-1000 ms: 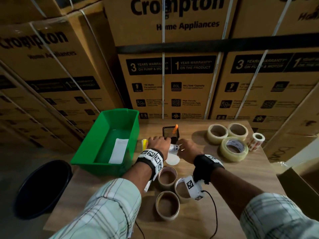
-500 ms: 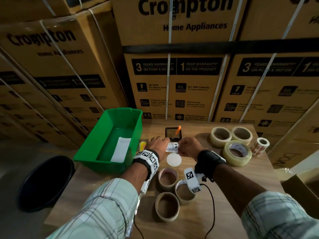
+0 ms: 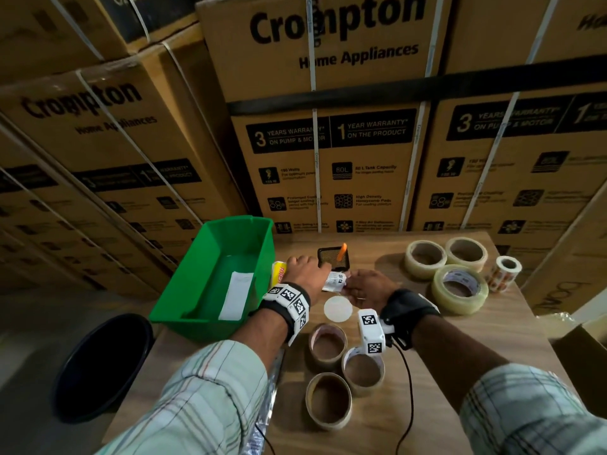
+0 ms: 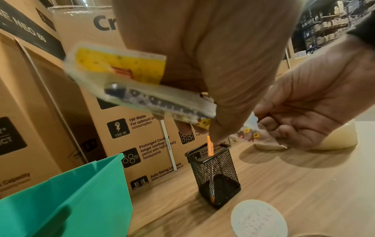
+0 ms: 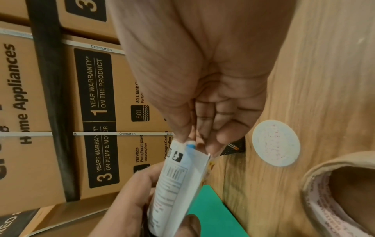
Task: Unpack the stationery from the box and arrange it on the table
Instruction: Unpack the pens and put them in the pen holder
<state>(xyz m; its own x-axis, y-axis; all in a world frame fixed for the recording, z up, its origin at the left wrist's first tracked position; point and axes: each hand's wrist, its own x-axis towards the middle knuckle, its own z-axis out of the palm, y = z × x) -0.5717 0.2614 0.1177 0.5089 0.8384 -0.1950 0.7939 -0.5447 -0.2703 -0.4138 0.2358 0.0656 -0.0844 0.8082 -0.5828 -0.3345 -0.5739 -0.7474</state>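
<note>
Both hands hold a small flat stationery packet (image 3: 335,280) above the wooden table (image 3: 443,339), just in front of a black mesh pen holder (image 3: 333,257) with an orange pen (image 3: 343,251) standing in it. My left hand (image 3: 315,269) grips the packet's middle, and its yellow end (image 3: 279,272) sticks out to the left. My right hand (image 3: 353,284) pinches the packet's white end. The left wrist view shows the blurred packet (image 4: 142,89) above the holder (image 4: 213,174). In the right wrist view my fingers pinch the top edge of the packet (image 5: 178,179).
A green bin (image 3: 184,290) with a white paper (image 3: 236,295) inside stands at the left. A white disc (image 3: 338,308) and three brown tape rolls (image 3: 328,400) lie near me. Clear tape rolls (image 3: 460,289) and a sticker roll (image 3: 505,274) sit right. Stacked cartons (image 3: 328,159) wall off the back.
Both hands keep hold of the packet. They have shifted slightly away from me, uncovering the white disc on the table.
</note>
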